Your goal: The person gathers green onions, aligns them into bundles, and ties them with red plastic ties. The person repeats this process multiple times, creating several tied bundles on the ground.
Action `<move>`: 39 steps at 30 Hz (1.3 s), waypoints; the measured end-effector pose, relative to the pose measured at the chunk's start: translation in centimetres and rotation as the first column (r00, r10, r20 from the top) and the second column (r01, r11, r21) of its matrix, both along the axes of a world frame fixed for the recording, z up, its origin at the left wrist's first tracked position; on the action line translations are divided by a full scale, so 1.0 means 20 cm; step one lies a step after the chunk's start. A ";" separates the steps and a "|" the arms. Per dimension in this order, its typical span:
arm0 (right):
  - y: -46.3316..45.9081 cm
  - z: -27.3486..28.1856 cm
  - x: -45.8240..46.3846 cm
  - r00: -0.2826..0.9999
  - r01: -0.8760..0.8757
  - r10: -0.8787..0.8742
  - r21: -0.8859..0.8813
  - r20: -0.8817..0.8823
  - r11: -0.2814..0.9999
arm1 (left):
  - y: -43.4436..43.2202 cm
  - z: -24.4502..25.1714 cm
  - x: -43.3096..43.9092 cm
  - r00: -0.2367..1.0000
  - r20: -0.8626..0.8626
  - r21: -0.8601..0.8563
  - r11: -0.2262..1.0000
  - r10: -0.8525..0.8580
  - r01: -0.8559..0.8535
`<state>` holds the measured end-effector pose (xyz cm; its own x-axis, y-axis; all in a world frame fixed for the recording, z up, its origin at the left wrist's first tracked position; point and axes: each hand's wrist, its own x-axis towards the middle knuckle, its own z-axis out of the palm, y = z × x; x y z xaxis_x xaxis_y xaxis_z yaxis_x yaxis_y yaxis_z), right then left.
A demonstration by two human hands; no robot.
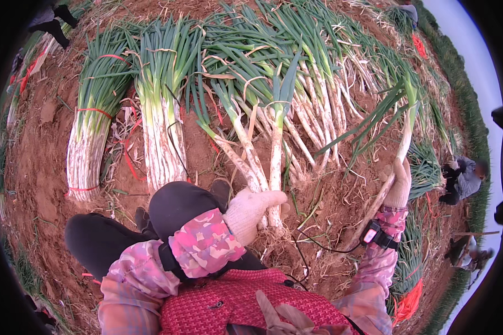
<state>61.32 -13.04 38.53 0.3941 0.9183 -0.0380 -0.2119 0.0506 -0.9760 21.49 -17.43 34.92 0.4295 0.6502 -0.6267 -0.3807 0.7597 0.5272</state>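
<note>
My left hand (251, 211), in a pale knit glove, grips several long green onions (276, 155) low on their white shafts, just above the roots. On the right, my right hand (398, 180), gloved too, holds one long green onion (405, 134) by its white shaft, its leaves drooping to the left. A bundle tied with red bands (88, 155) lies on the soil at the left. Beside it lies a thick second bundle (163, 142), a dark cord across it. Loose green onions (314, 104) are spread on the ground beyond my left hand.
Reddish soil (42, 167) with dry leaf scraps surrounds me. More green onions (406, 251) and orange-red ties (408, 303) lie by my right arm. A seated person (465, 180) is at the far right; another person's legs (58, 27) show at the upper left.
</note>
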 end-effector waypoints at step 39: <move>-0.11 -0.33 -1.32 0.800 -0.492 0.593 -0.464 0.094 0.737 | -0.04 -0.17 -0.32 0.978 -0.188 0.453 0.876 -0.089 0.166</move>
<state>34.89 -15.25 32.01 -0.1233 0.8978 -0.4228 0.1417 -0.4057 -0.9029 15.15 -18.24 31.49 0.4503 0.8286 -0.3326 -0.1803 0.4492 0.8751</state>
